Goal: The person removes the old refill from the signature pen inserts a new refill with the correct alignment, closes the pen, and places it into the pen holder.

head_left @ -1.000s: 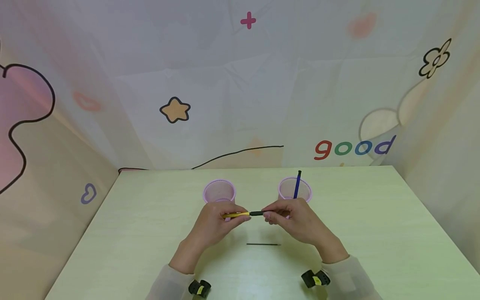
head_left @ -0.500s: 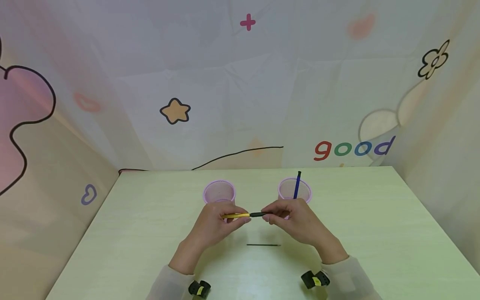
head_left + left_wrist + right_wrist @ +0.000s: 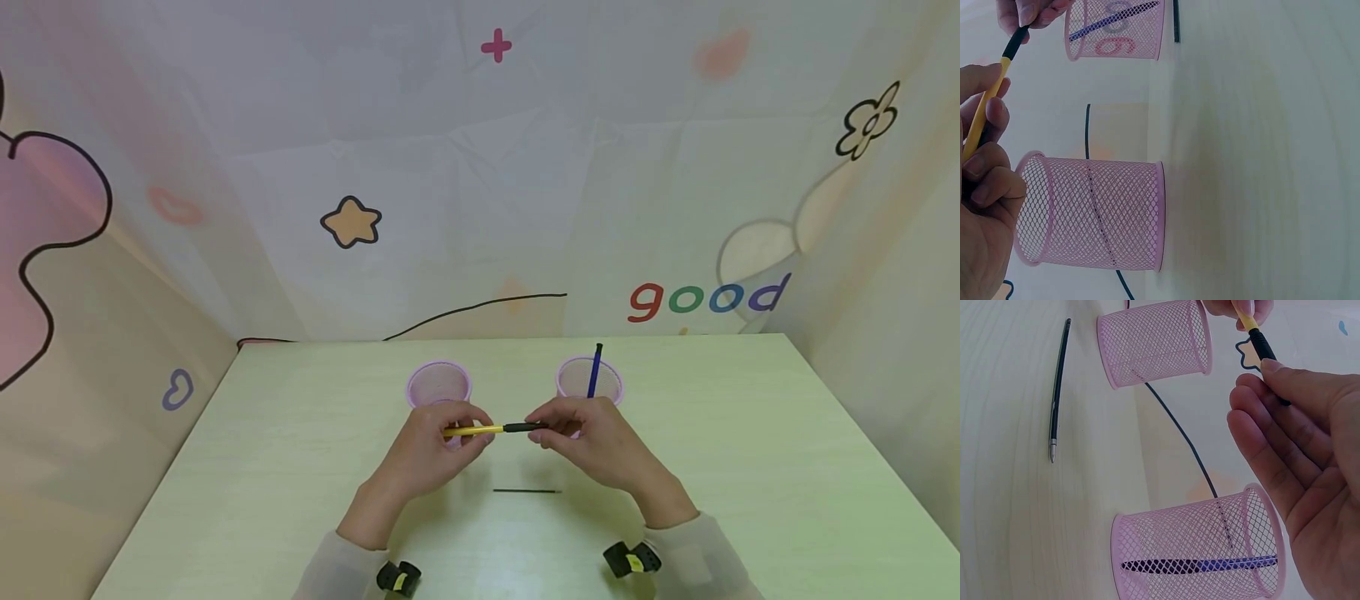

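A pen with a yellow barrel (image 3: 476,431) and a black end section (image 3: 517,427) lies level between both hands, above the table. The left hand (image 3: 423,450) holds the yellow barrel between thumb and curled fingers. On the other side, the right hand (image 3: 596,442) pinches the black section with its thumb and index finger; its other fingers lie loosely bent in the right wrist view. Below the hands, a thin black pen refill (image 3: 525,491) rests on the table, its metal tip (image 3: 1053,451) visible in the right wrist view.
Two pink mesh pen holders stand behind the hands. The left holder (image 3: 1104,212) shows nothing inside; the right holder (image 3: 1172,531) contains a blue pen (image 3: 595,371). A printed cloth (image 3: 480,167) hangs behind the pale table (image 3: 315,392).
The pen has shifted slightly to the right. The left thumb and index finger have drawn back a little from the joint along the yellow barrel. The refill and holders stay put.
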Motion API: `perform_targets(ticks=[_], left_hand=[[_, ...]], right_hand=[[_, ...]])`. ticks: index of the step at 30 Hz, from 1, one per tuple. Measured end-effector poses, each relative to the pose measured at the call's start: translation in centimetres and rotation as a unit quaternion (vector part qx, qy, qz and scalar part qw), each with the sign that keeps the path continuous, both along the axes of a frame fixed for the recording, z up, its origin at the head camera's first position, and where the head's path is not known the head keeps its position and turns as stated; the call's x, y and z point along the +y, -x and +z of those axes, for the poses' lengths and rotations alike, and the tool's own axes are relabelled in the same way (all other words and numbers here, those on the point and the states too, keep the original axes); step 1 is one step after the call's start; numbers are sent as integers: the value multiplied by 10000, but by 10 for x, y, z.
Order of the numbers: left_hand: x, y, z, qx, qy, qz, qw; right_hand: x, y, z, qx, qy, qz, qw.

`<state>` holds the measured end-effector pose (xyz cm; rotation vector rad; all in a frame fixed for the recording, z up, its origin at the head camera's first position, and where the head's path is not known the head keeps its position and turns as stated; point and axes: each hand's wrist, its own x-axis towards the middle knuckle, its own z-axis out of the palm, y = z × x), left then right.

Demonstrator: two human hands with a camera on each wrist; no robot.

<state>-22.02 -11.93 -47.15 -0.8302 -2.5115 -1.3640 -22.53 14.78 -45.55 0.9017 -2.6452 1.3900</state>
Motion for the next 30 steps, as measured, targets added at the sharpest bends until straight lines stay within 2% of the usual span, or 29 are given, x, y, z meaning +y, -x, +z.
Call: perform_targets(ticks=[12,30], left_hand=[[-1,2,-3,152,-103,-107,9998],[-1,3,-4,365,-89,-81,9993]], right_hand=[[1,0,1,-133,-38,8,9999],[2,2,-1,-465,276,383,9978]])
